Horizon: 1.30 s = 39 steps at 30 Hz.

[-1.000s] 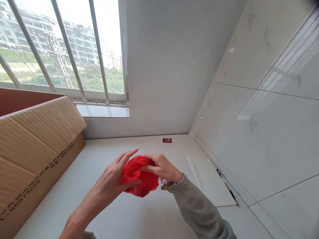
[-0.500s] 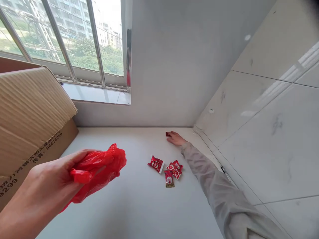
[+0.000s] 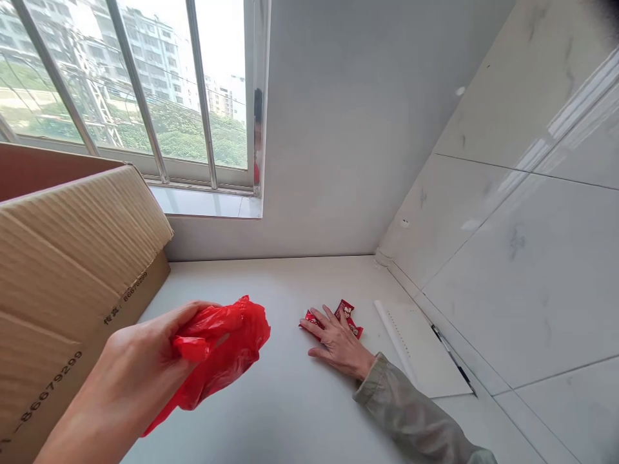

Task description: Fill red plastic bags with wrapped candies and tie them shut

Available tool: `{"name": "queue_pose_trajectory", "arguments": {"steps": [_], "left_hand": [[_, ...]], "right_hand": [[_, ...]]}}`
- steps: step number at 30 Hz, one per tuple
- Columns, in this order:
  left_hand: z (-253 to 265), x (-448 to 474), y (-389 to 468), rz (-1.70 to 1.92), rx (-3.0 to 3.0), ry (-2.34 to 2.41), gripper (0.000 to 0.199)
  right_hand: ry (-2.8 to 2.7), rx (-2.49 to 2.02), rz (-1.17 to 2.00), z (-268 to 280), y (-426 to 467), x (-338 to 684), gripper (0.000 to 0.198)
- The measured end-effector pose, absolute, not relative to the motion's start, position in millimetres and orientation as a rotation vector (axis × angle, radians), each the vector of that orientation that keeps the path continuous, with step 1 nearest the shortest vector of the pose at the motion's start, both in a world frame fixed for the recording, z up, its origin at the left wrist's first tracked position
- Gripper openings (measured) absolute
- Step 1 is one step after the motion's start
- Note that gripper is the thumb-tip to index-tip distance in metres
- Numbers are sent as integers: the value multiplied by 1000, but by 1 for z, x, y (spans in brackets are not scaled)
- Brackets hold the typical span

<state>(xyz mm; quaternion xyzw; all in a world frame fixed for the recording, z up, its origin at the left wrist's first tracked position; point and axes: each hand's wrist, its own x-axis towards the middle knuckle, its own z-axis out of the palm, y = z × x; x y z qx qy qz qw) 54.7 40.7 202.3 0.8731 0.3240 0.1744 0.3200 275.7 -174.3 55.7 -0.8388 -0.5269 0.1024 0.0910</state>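
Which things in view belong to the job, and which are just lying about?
Likely in use:
red plastic bag, gripped in the left hand
red packets, at the spread fingers of the right hand

Apparently just lying about, untouched:
cardboard box
white notepad
pen along the notepad's edge

The thin, glossy red plastic bag (image 3: 227, 354) was crumpled and gripped at the left above the worktop (image 3: 290, 412), a loose tail trailing toward the near left. Small, shiny red packets (image 3: 345, 307) lay bunched farther right, partly covered by the right hand (image 3: 341, 345).
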Motion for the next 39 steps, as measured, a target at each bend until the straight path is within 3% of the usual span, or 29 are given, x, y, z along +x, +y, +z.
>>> {"name": "queue_pose_trajectory", "arguments": {"steps": [4, 8, 10, 15, 24, 31, 39], "left_hand": [[205, 59, 41, 229, 2205, 829, 25], [192, 70, 40, 276, 2145, 749, 13], [185, 77, 37, 311, 2133, 697, 19], [168, 87, 41, 347, 2133, 642, 25], [168, 84, 56, 405, 2160, 619, 29], [145, 117, 36, 366, 2483, 269, 34], [152, 90, 80, 575, 2353, 583, 25]], "right_hand": [[-1329, -2579, 137, 54, -185, 272, 51], [-1233, -2096, 138, 100, -155, 247, 44], [-1277, -1853, 156, 126, -127, 231, 46], [-1243, -1734, 312, 154, -79, 224, 12], [-1222, -1787, 475, 144, -86, 255, 11], [-1394, -1696, 491, 147, -88, 255, 16], [-1359, -2122, 346, 150, -114, 286, 28]]}}
